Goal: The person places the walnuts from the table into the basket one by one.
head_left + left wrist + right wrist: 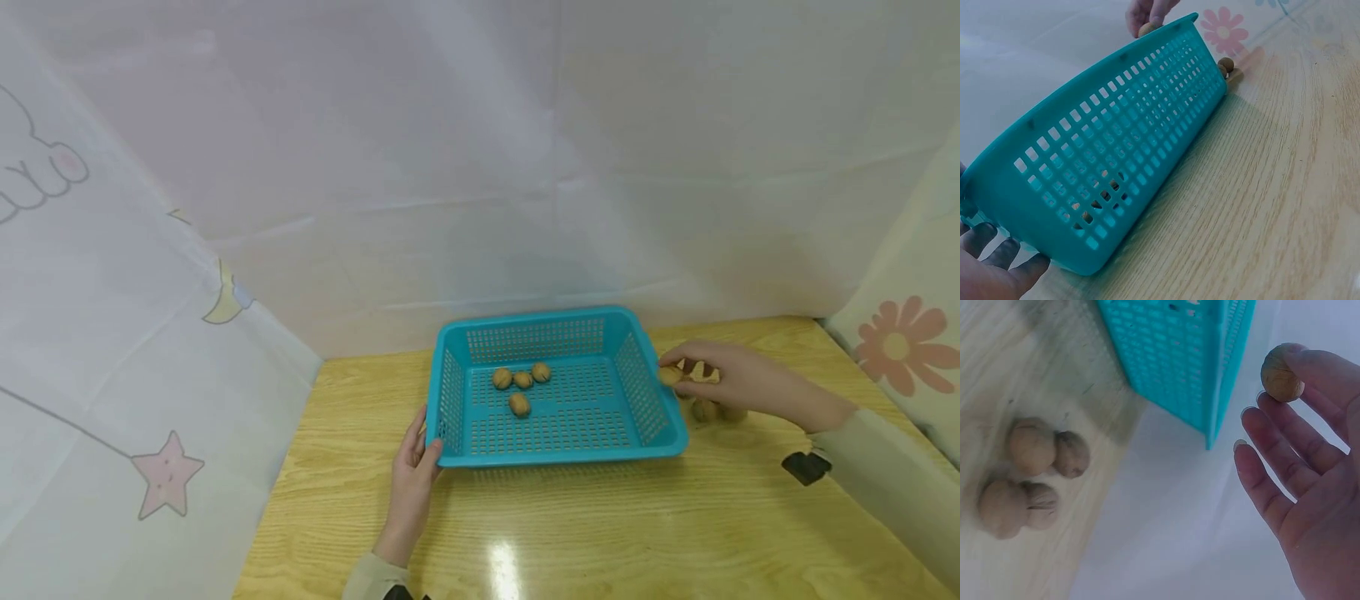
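Pale cloth (480,167) backs a wooden table (337,467). The left hand (411,482) holds the blue basket (562,457) at its near-left side; four walnuts (519,405) lie inside. The right hand (731,379) pinches another walnut (1280,374) by the right rim, spare walnuts (1032,447) beyond. Filling seems underway; releasing inside likely follows.

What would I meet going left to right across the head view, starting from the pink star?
Pink star → yellow moon → left hand → blue basket holding four walnuts → right hand pinching another walnut → reddish flower.
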A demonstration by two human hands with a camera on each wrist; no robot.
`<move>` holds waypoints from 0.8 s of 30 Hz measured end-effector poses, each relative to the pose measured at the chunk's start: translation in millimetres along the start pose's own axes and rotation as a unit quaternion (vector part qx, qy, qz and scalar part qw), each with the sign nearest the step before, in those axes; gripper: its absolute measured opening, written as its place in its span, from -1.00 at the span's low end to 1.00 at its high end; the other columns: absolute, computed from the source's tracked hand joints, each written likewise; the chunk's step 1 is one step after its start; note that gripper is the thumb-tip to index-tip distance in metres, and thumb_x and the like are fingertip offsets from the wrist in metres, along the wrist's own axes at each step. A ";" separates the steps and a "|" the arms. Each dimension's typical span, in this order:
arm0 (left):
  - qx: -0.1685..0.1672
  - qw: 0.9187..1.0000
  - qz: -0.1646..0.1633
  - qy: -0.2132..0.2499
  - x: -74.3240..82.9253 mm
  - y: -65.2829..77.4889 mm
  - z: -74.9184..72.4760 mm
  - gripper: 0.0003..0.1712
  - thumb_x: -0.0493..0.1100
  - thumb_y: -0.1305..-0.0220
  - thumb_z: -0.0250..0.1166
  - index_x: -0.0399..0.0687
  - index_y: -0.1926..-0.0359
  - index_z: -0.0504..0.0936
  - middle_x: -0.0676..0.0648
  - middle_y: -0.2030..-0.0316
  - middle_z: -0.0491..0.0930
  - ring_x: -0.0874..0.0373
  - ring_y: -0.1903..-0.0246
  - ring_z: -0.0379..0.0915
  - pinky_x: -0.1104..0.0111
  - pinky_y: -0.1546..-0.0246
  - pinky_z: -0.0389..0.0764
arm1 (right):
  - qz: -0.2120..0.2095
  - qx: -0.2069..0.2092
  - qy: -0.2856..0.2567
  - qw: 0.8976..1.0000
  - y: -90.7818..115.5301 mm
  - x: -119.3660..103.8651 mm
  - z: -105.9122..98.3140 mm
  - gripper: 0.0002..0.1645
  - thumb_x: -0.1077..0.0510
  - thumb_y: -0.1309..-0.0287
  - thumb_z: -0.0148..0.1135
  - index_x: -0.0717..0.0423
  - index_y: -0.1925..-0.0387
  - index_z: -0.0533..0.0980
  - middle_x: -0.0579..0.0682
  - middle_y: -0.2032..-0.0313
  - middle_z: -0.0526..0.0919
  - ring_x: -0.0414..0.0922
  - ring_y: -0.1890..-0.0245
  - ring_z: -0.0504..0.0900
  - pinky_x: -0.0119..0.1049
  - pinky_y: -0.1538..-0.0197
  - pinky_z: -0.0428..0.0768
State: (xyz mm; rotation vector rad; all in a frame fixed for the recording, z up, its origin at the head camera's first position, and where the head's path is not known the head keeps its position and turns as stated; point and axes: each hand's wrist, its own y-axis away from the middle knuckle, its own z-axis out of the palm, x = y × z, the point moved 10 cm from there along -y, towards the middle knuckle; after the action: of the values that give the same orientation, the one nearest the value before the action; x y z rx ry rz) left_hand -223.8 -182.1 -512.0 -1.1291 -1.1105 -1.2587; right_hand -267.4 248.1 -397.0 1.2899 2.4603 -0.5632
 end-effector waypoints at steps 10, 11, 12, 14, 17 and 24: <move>-0.003 1.000 -0.006 -0.001 0.5 -0.5 1.9 -0.26 -0.21 -0.62 0.10 -0.05 -0.67 0.03 -0.32 -0.53 0.22 -0.26 -0.45 0.28 0.03 -0.32 0.53 | -0.030 -0.044 -0.031 0.998 -48.3 -32.7 10.4 -0.64 0.09 -0.38 0.39 -0.07 -0.16 0.62 -0.23 0.05 0.62 -0.14 0.13 0.61 -0.24 0.21 0.63; -0.003 1.000 -0.004 -0.003 0.7 -1.0 1.6 -0.26 -0.21 -0.62 0.10 -0.05 -0.67 0.03 -0.32 -0.53 0.22 -0.26 -0.45 0.28 0.03 -0.32 0.53 | -0.035 -0.047 -0.034 0.998 -53.3 -35.5 12.6 -0.64 0.08 -0.38 0.39 -0.08 -0.16 0.62 -0.24 0.04 0.63 -0.14 0.13 0.61 -0.23 0.19 0.65; -0.003 1.000 -0.003 -0.005 1.0 -1.2 1.4 -0.25 -0.20 -0.62 0.10 -0.06 -0.67 0.02 -0.33 -0.53 0.22 -0.27 -0.45 0.28 0.03 -0.31 0.53 | -0.039 -0.048 -0.034 0.998 -58.2 -38.1 14.7 -0.65 0.08 -0.37 0.39 -0.08 -0.16 0.62 -0.23 0.03 0.64 -0.15 0.12 0.62 -0.20 0.16 0.67; -0.003 1.000 -0.001 -0.009 0.8 -1.6 0.7 -0.25 -0.20 -0.62 0.10 -0.09 -0.67 0.01 -0.32 -0.53 0.22 -0.27 -0.45 0.28 0.03 -0.30 0.54 | -0.052 -0.053 -0.037 0.997 -68.4 -43.1 20.6 -0.64 0.10 -0.37 0.39 -0.07 -0.16 0.62 -0.20 -0.01 0.66 -0.16 0.10 0.63 -0.14 0.09 0.70; -0.002 1.000 -0.001 -0.010 0.2 -1.2 0.0 -0.24 -0.22 -0.62 0.09 -0.11 -0.67 0.00 -0.32 -0.53 0.23 -0.27 -0.44 0.28 0.04 -0.29 0.54 | -0.065 -0.062 -0.043 0.995 -83.3 -47.7 32.1 -0.64 0.12 -0.36 0.40 -0.04 -0.15 0.63 -0.16 -0.05 0.68 -0.13 0.06 0.66 -0.06 0.03 0.71; 0.007 1.000 -0.006 -0.001 -2.4 0.5 -1.2 -0.25 -0.24 -0.60 0.10 -0.04 -0.67 0.04 -0.32 -0.52 0.25 -0.27 -0.44 0.29 0.05 -0.28 0.55 | -0.080 -0.101 -0.084 0.988 -111.7 -58.5 63.2 -0.69 0.18 -0.38 0.37 0.03 -0.12 0.64 -0.07 -0.04 0.70 -0.04 0.08 0.66 -0.08 0.08 0.68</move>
State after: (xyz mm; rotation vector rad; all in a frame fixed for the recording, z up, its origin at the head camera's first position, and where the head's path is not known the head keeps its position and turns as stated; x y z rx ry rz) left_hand -223.3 -183.0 -514.5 -1.1157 -1.1283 -1.2576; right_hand -322.7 118.6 -404.5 0.9350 2.4207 -0.4271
